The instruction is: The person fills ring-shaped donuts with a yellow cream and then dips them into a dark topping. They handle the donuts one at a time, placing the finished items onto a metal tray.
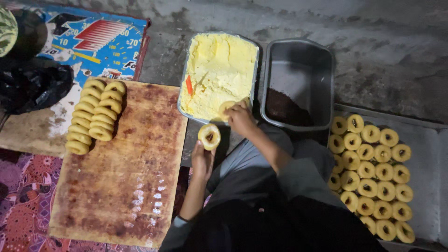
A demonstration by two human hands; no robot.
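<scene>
- While the left hand [203, 161] held one filled ring [209, 136] up by its lower edge, its fingers were closed on the ring, just beside the front rim of the dough tray [185, 81].
- The right hand [241, 119] rested at the front edge of the yellow dough [219, 65], with its fingers closed on a small round piece [227, 107] of dough.
- A grey tub [298, 70] with dark filling [285, 108] stood just right of the dough tray.
- Empty rings [94, 114] lay in two rows on the wooden board [126, 177] at the left.
- Finished rings [371, 179] filled a flat tray [427, 186] at the right.
- I judge the held ring could slip or bend, because only the fingertips supported soft dough.
- Filling could also fall out of its hole if the ring was tilted further.
- The dough piece could stick to the fingers and tear, since it looked soft.
</scene>
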